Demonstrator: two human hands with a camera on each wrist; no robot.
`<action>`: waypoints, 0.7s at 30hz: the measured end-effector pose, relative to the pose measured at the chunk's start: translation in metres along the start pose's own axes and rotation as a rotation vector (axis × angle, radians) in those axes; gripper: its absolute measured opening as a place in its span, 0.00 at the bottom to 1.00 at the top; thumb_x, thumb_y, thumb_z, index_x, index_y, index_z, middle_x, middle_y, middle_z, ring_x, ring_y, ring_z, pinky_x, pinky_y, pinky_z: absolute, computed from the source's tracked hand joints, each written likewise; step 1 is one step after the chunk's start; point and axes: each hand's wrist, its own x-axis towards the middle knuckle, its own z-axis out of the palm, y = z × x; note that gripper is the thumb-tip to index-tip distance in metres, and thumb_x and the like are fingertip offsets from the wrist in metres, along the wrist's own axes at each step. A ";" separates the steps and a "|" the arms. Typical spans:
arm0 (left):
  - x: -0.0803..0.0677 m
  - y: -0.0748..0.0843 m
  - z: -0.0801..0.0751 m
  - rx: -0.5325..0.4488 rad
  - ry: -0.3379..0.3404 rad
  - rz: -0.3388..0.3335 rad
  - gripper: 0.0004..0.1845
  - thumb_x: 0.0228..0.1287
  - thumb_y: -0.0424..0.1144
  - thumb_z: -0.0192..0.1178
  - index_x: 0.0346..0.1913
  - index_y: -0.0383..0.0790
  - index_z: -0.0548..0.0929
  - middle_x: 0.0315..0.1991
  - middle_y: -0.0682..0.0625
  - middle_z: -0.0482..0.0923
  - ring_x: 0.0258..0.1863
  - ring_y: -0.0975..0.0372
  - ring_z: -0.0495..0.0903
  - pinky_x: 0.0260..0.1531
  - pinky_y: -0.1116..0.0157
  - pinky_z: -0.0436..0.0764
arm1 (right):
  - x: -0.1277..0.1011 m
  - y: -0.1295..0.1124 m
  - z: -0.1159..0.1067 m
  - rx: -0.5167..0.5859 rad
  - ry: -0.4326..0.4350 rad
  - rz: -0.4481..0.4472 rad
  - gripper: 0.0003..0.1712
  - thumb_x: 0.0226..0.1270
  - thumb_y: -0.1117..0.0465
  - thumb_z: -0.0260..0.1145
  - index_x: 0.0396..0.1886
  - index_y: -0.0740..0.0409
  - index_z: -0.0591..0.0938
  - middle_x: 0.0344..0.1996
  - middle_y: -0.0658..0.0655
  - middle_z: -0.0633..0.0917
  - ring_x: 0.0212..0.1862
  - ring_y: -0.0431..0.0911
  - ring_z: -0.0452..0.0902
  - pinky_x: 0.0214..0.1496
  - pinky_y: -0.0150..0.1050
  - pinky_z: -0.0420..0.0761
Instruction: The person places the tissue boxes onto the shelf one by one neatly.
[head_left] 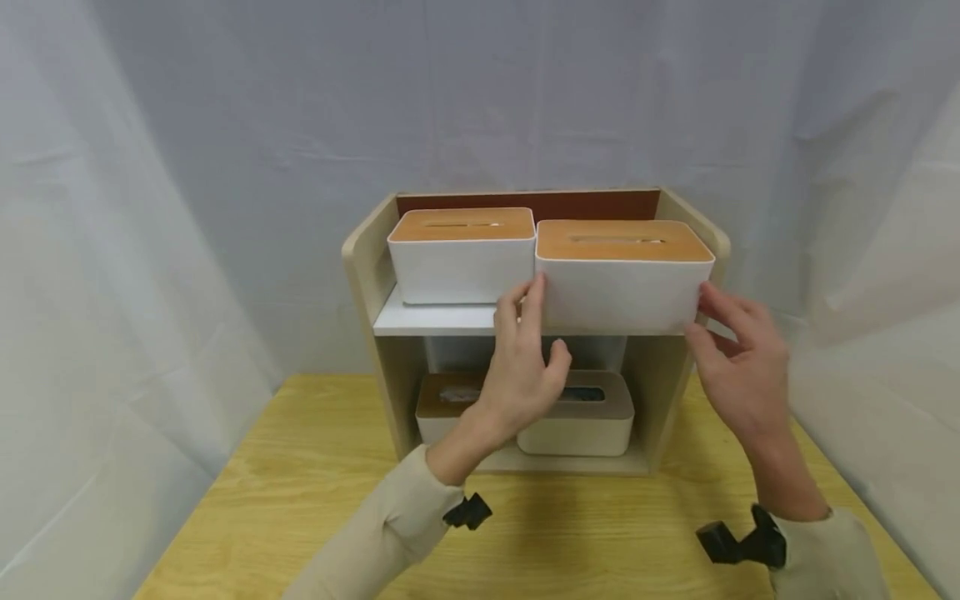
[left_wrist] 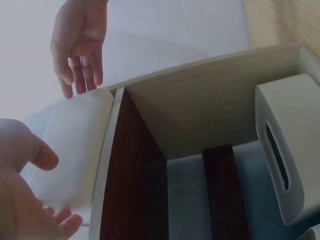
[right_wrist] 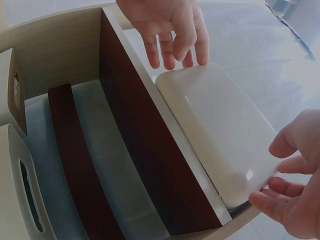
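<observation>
A white tissue box [head_left: 622, 292] with a wood-coloured lid sits on the right part of the upper shelf, its front face near the shelf's front edge. My left hand [head_left: 525, 375] touches the box's left end with its fingertips, the thumb held apart from it. At the opposite end, my right hand [head_left: 742, 358] rests fingertips and thumb against the right side. In the right wrist view the right hand [right_wrist: 297, 175] is by the near corner of the tissue box [right_wrist: 215, 130]. A second white tissue box [head_left: 465, 271] with a similar lid stands directly left on that shelf.
The two-level wooden shelf unit [head_left: 367, 275] stands on a yellow wood-grain table [head_left: 285, 483]. On its lower level are a brown-lidded box [head_left: 438, 400] and a grey-topped box [head_left: 600, 433], partly behind my left hand. White sheeting [head_left: 300, 108] hangs behind and at both sides.
</observation>
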 end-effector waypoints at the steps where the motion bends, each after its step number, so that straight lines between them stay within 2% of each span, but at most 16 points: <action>1: 0.001 -0.001 0.000 0.004 0.000 0.000 0.40 0.61 0.26 0.55 0.76 0.28 0.53 0.68 0.31 0.54 0.57 0.48 0.63 0.51 0.54 0.73 | 0.001 0.000 0.001 -0.005 -0.010 0.009 0.27 0.64 0.74 0.64 0.64 0.60 0.78 0.51 0.51 0.76 0.53 0.37 0.76 0.49 0.21 0.77; 7: 0.003 -0.003 0.003 -0.005 -0.043 -0.016 0.39 0.62 0.26 0.55 0.75 0.27 0.54 0.70 0.31 0.55 0.64 0.44 0.61 0.61 0.50 0.71 | 0.001 0.002 0.002 -0.072 -0.044 0.035 0.26 0.65 0.70 0.63 0.64 0.61 0.78 0.55 0.57 0.80 0.52 0.37 0.77 0.47 0.19 0.76; 9: 0.003 -0.002 0.005 0.007 -0.066 -0.027 0.37 0.62 0.27 0.56 0.74 0.27 0.57 0.71 0.32 0.54 0.65 0.43 0.60 0.62 0.49 0.70 | 0.000 0.002 0.001 -0.093 -0.071 0.026 0.25 0.66 0.70 0.64 0.64 0.63 0.78 0.59 0.60 0.80 0.54 0.42 0.78 0.47 0.18 0.75; 11: 0.003 -0.001 0.007 0.038 -0.089 -0.048 0.36 0.62 0.27 0.56 0.74 0.28 0.59 0.73 0.34 0.53 0.64 0.42 0.60 0.61 0.48 0.70 | 0.000 0.002 0.001 -0.118 -0.128 0.023 0.27 0.66 0.69 0.64 0.65 0.64 0.76 0.64 0.62 0.77 0.60 0.47 0.77 0.50 0.19 0.75; 15: 0.007 0.000 0.010 0.146 -0.120 -0.076 0.34 0.63 0.29 0.56 0.73 0.31 0.62 0.73 0.36 0.52 0.61 0.42 0.60 0.56 0.49 0.69 | 0.004 -0.001 0.000 -0.171 -0.294 0.064 0.32 0.70 0.64 0.63 0.73 0.63 0.67 0.74 0.63 0.64 0.73 0.57 0.60 0.63 0.45 0.75; 18: 0.012 0.001 0.012 0.215 -0.140 -0.073 0.33 0.63 0.30 0.55 0.72 0.32 0.64 0.71 0.36 0.54 0.61 0.43 0.59 0.55 0.48 0.67 | 0.008 -0.002 -0.001 -0.236 -0.406 0.115 0.37 0.73 0.58 0.60 0.78 0.58 0.59 0.78 0.62 0.52 0.78 0.58 0.48 0.64 0.64 0.68; 21: 0.016 0.001 0.014 0.247 -0.170 -0.075 0.33 0.62 0.31 0.54 0.72 0.32 0.63 0.72 0.36 0.54 0.63 0.42 0.58 0.59 0.46 0.64 | 0.010 0.000 -0.003 -0.272 -0.455 0.126 0.39 0.74 0.56 0.59 0.79 0.56 0.56 0.79 0.64 0.46 0.78 0.61 0.43 0.66 0.67 0.64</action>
